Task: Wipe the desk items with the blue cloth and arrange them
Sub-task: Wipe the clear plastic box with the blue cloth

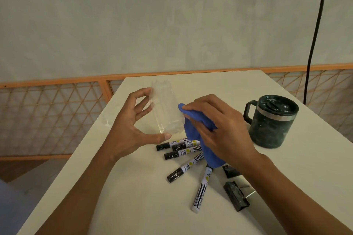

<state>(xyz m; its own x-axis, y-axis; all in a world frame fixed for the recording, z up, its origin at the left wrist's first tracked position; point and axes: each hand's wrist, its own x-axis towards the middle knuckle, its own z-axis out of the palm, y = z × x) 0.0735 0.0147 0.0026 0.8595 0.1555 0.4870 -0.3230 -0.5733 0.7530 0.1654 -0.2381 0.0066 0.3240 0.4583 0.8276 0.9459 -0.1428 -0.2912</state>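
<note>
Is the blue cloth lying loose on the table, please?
No, the right hand grips the blue cloth and presses it against the clear bottle held by the left hand.

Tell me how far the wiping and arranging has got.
Nothing looks finished yet. In hand: the left hand holds the clear bottle while the right hand presses the blue cloth against it. To do: the markers lie scattered and speckled, and the binder clips and mug look speckled too.

Blue cloth (192, 133) touching clear container (166, 112); markers (183, 150) fanned.
</note>
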